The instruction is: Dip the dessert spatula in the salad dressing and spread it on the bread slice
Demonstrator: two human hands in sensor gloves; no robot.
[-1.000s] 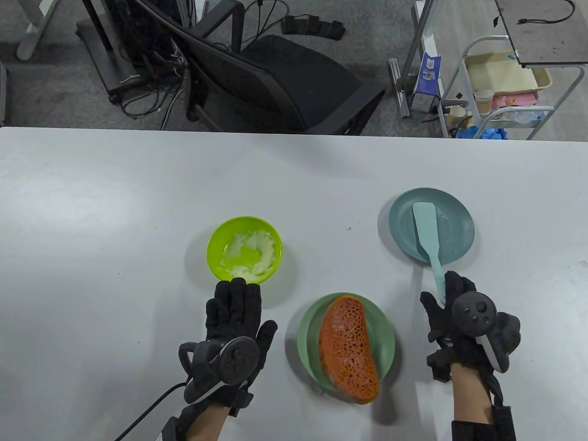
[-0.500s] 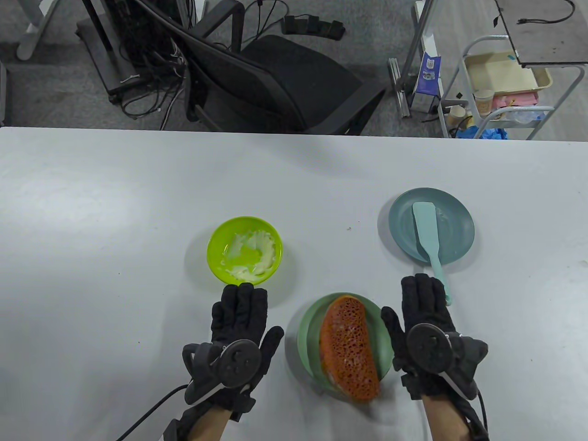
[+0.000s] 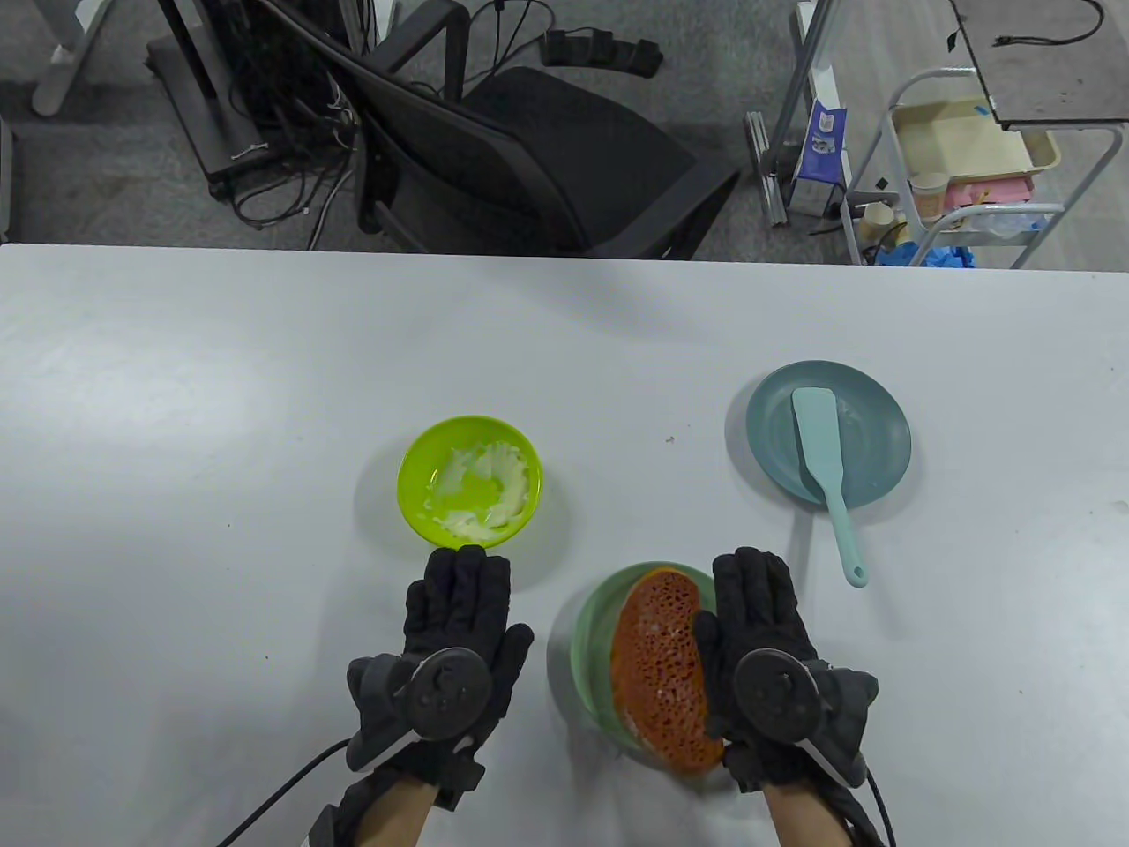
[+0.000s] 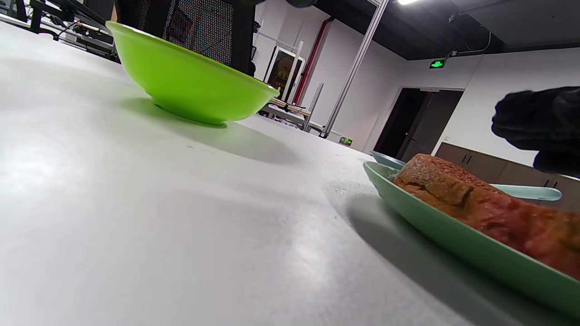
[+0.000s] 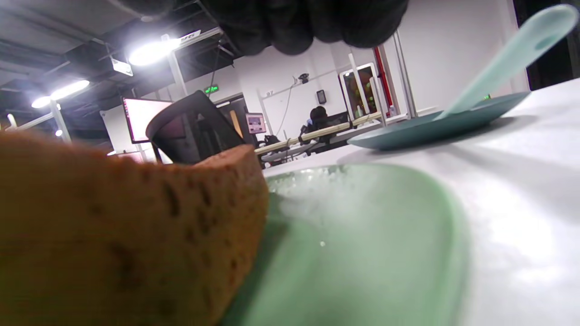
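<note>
Right hand [image 3: 760, 657] shifted leftward off the dessert spatula [image 3: 825, 472], now flat with straight fingers over the green plate [image 3: 589, 648] beside the bread slice [image 3: 657, 670], spatula lying untouched, blade on the blue plate [image 3: 882, 441], left hand [image 3: 454, 635] flat on the worktop [image 3: 220, 397] below the dressing bowl [image 3: 469, 478].

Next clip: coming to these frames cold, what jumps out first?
The orange, porous bread slice on its pale green plate at the table's near edge, with the right hand lying flat over the plate's right side. Then the lime bowl of white dressing just beyond the left hand, and the spatula lying unheld on the blue plate.
</note>
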